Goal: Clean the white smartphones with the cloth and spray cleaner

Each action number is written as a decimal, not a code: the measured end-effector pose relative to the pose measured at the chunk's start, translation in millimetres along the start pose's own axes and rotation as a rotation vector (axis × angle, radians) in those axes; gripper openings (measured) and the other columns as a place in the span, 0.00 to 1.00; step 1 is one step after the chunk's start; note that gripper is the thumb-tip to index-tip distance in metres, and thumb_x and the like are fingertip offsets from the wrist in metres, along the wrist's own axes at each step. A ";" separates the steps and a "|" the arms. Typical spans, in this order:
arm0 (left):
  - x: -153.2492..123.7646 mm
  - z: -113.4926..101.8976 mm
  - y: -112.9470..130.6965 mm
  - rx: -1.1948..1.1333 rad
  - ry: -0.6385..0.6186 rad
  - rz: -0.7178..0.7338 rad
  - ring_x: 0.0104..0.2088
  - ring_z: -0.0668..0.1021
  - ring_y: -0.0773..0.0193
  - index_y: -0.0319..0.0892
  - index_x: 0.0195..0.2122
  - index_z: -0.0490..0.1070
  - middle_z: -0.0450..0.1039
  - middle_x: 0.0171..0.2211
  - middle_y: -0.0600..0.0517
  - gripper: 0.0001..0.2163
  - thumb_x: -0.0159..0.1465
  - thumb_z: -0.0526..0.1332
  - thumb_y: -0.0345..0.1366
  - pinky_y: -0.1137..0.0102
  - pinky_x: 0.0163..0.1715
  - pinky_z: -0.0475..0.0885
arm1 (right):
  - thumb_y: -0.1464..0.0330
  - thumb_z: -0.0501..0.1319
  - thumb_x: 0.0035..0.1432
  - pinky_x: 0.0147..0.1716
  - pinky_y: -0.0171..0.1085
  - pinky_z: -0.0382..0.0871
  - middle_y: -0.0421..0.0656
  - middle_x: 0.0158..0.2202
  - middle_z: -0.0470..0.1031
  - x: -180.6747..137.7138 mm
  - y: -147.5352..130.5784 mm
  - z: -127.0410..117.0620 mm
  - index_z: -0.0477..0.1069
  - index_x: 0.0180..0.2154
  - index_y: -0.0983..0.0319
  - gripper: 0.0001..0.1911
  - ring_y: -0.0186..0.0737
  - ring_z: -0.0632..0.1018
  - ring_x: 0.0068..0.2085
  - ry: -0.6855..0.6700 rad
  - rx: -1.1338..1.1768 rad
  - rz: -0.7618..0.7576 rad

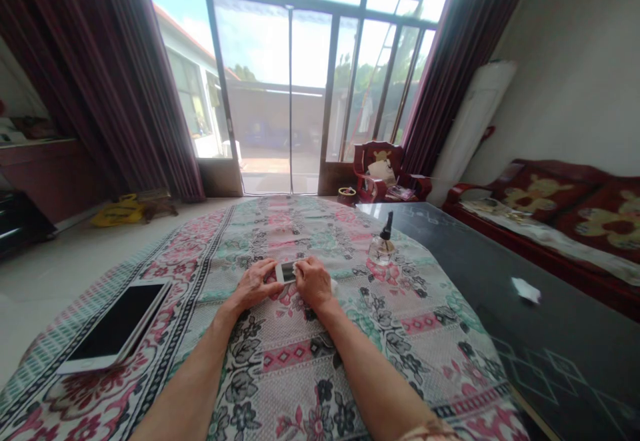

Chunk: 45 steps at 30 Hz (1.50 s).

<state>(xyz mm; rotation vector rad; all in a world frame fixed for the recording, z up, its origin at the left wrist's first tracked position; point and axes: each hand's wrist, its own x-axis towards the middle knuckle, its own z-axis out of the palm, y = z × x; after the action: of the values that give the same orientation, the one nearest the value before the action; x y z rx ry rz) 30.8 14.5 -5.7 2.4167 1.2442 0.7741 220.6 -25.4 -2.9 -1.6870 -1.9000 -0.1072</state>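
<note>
My left hand [256, 284] and my right hand [313, 280] meet in the middle of a flowered cloth [320, 361] spread over the table. Between them lies a small white phone [287, 272] with a dark screen. The left hand's fingers grip its left end. The right hand is closed at its right end, and something white shows under that hand; I cannot make out what it is. A small clear bottle with a black pump top [383, 245] stands just right of the hands.
A white tablet [116, 326] with a dark screen lies on the cloth at the left. The dark glass table [550, 334] shows bare at the right, with a scrap of white paper [526, 290] on it. A red sofa [565, 214] runs along the right wall.
</note>
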 end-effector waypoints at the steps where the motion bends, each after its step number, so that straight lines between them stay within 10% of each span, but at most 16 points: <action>1: 0.1 -0.5 0.3 -0.004 0.000 0.005 0.54 0.72 0.54 0.44 0.50 0.73 0.71 0.53 0.48 0.20 0.55 0.64 0.41 0.64 0.55 0.65 | 0.68 0.55 0.63 0.40 0.32 0.61 0.44 0.38 0.73 1.7 3.7 -0.1 0.76 0.38 0.58 0.11 0.38 0.72 0.41 0.011 -0.007 0.044; 10: 1.1 0.5 -3.5 -0.006 -0.011 0.003 0.55 0.71 0.51 0.41 0.51 0.72 0.70 0.55 0.45 0.22 0.55 0.64 0.42 0.63 0.56 0.64 | 0.69 0.54 0.63 0.41 0.32 0.61 0.45 0.39 0.73 12.2 31.6 -5.1 0.76 0.41 0.60 0.12 0.38 0.72 0.41 0.121 0.068 0.312; 21: 1.0 4.3 -6.4 -0.030 0.027 -0.021 0.56 0.70 0.51 0.44 0.51 0.73 0.71 0.55 0.46 0.23 0.53 0.66 0.41 0.61 0.58 0.63 | 0.63 0.54 0.65 0.45 0.33 0.60 0.42 0.39 0.74 -4.1 -2.9 -2.0 0.76 0.42 0.54 0.13 0.37 0.71 0.42 -0.011 0.027 -0.140; 37: -0.7 0.7 -1.5 -0.033 0.009 -0.028 0.56 0.70 0.51 0.43 0.52 0.72 0.70 0.55 0.47 0.23 0.54 0.66 0.40 0.62 0.57 0.64 | 0.68 0.54 0.62 0.39 0.33 0.61 0.47 0.38 0.75 24.1 28.3 4.3 0.78 0.41 0.59 0.14 0.39 0.73 0.39 0.142 0.061 0.394; 45: 0.0 3.6 -4.7 -0.047 0.017 -0.047 0.57 0.70 0.50 0.43 0.52 0.72 0.69 0.56 0.46 0.25 0.53 0.67 0.40 0.61 0.58 0.62 | 0.66 0.54 0.63 0.40 0.35 0.59 0.47 0.40 0.74 24.5 24.3 5.9 0.78 0.41 0.58 0.13 0.40 0.72 0.41 0.117 0.003 0.339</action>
<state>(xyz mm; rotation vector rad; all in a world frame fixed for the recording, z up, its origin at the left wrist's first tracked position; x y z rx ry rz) 29.9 17.1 -10.9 2.3395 1.2703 0.8028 240.5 3.4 -3.9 -1.9301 -1.5061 -0.0664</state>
